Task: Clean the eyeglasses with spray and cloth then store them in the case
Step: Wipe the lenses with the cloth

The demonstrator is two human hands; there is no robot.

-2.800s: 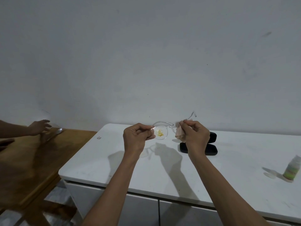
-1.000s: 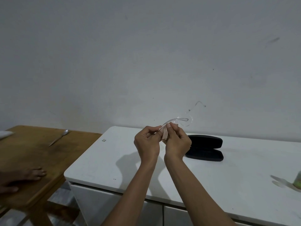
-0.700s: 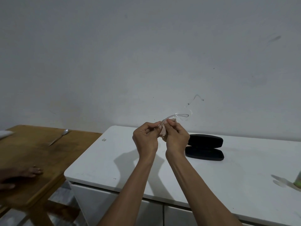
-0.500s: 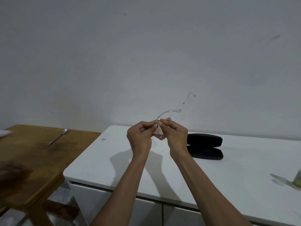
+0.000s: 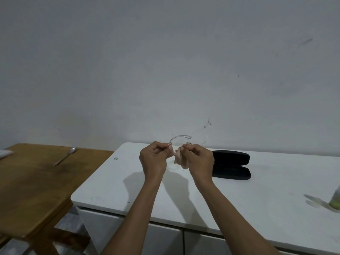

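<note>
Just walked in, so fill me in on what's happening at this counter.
A person is wiping clear-framed eyeglasses held above the white counter. The left hand pinches the frame, the right hand holds a small cloth. The black case lies open behind; the spray bottle stands far right.

A pale grey-white wall [image 5: 165, 61] fills the upper half of the view, from 9 o'clock round to 3 o'clock; it is plain and matte, with faint scuffs and small dark specks, one streak toward 2 o'clock. Light is dim and even, brighter low on the wall near the centre. A white cabinet [image 5: 257, 196] with a smooth top and rounded corner spans from the centre to 4 o'clock; its white door fronts show at 6 o'clock. At 8 o'clock stands a brown wooden table [image 5: 33, 184], just beside the cabinet, with a spoon [image 5: 64, 158] lying on it. Grey floor [image 5: 73, 223] shows between the two at 7 o'clock
</note>
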